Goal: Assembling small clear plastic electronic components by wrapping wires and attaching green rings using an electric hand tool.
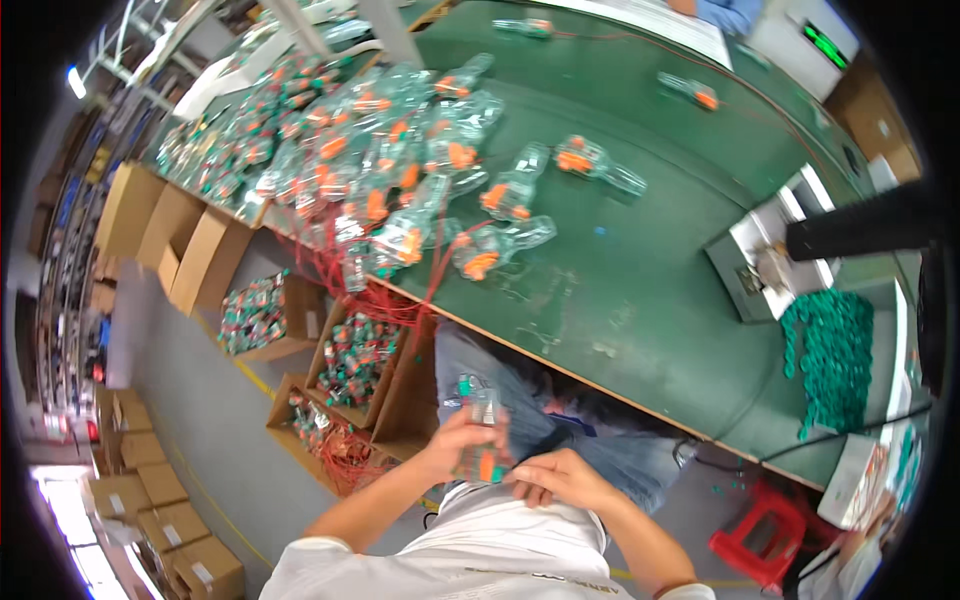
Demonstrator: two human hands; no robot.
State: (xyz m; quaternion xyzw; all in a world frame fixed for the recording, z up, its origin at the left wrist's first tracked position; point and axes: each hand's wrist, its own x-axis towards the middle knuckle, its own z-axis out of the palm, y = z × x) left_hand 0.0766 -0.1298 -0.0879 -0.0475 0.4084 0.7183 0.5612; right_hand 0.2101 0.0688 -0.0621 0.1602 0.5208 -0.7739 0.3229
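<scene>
In front of my lap my left hand is closed around a clear plastic bottle-shaped piece with a green upper end and an orange and green lower end. It is held roughly upright and slightly blurred. My right hand is at its lower end, thumb and fingers drawn together against the green part; the fingertips are partly hidden. Similar clear pieces with orange parts lie on the green table, the closest being one near the edge. Red cords hang from the heap beside it.
Open cardboard boxes full of small green and clear parts stand on the floor left of my legs. At the right are a metal box-like device, a pile of green pieces, and a red stool. Across the table shows another person's blue sleeve.
</scene>
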